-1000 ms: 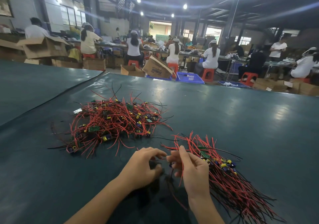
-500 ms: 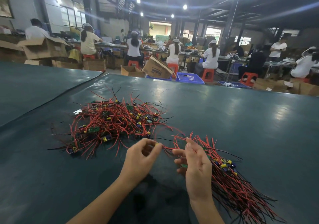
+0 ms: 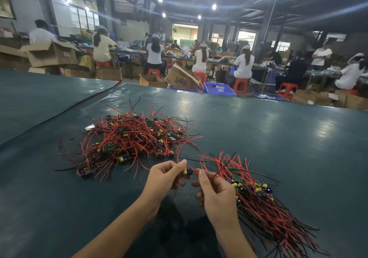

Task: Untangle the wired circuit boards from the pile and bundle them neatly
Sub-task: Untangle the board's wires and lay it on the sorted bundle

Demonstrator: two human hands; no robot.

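A tangled pile (image 3: 131, 140) of small green circuit boards with red and black wires lies on the dark green table, ahead and to the left. At the right lies a straightened bundle (image 3: 264, 204) of the same boards, wires fanning toward me. My left hand (image 3: 165, 178) pinches one wired board (image 3: 187, 171) by its yellow and blue parts, held just above the table. My right hand (image 3: 217, 194) pinches that board's red wire close beside it, its other fingers spread. The red wire arcs up and back toward the pile.
The dark green table surface (image 3: 278, 138) stretches far to the right and ahead. A seam runs diagonally at the left. Beyond the far edge sit cardboard boxes (image 3: 181, 77), blue crates (image 3: 219, 88), red stools and several seated workers.
Both hands moved forward and a little up. My left hand now grips a board by its components, and my right hand has closed on its red wire, drawn out from the pile side.
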